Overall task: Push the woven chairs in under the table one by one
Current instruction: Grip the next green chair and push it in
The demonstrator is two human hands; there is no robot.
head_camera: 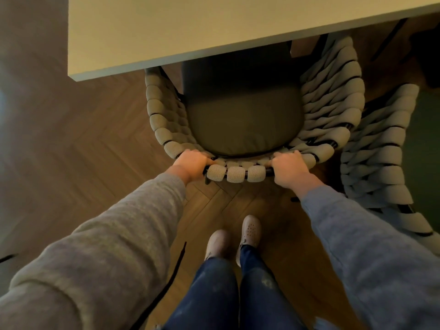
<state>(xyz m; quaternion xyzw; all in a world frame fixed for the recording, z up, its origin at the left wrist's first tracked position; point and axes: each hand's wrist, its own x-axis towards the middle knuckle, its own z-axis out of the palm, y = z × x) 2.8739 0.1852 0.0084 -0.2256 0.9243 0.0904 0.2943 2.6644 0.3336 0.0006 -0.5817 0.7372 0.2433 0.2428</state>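
Because the left hand [194, 164] and the right hand [289, 166] are each wrapped over the top rail of the woven chair [235, 173], one either side of its middle, a push should go in evenly rather than swing the chair round. Each hand clamps the rail with its fingers curled over to the seat side, and three woven loops of the back show between them.

The chair sits in the middle of the frame. The front of its dark cushion [245, 125] is tucked under the table [166, 32], whose pale top fills the upper part of the frame. The rear of the seat and the curved back lie outside the table edge, so I judge the push only partly done.

Both arms reach forward and the shoes [251, 228] stand close behind at lower centre, which suits leaning weight into it. A second woven chair [376, 151] stands just beside the first at the right of the frame. Its back is nearer the bottom edge, so it likely waits its turn.
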